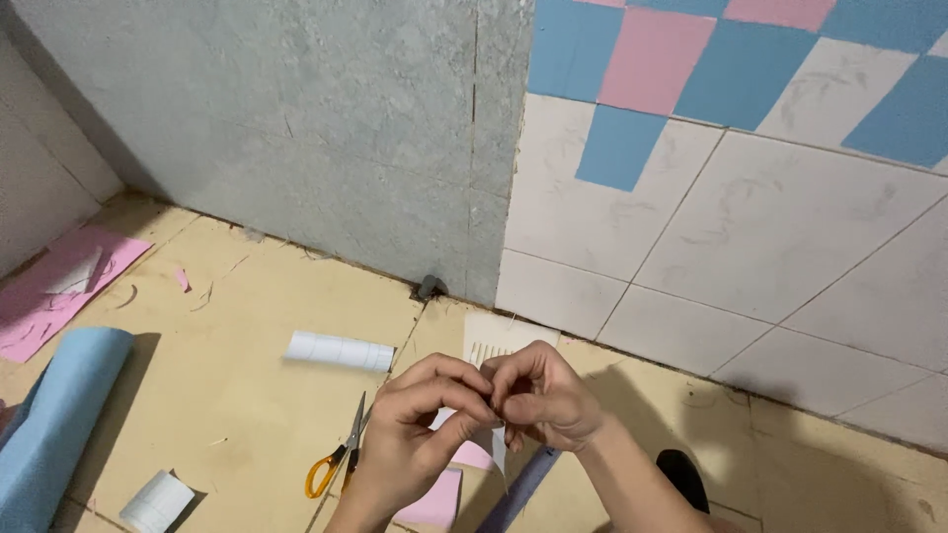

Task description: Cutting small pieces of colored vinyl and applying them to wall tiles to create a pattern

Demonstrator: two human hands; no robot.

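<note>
Both hands (484, 405) pinch a white strip's (499, 449) edge.

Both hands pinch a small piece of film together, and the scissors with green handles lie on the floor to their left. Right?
Not quite. The head view shows the scissors with orange-yellow handles, not green. The rest holds: left hand and right hand pinch the small piece of film together.

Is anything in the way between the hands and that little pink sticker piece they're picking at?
No. Both the left hand and the right hand already pinch the pink piece and its white backing strip with their fingertips. Nothing sits between them. The scissors lie off to the left.
</note>
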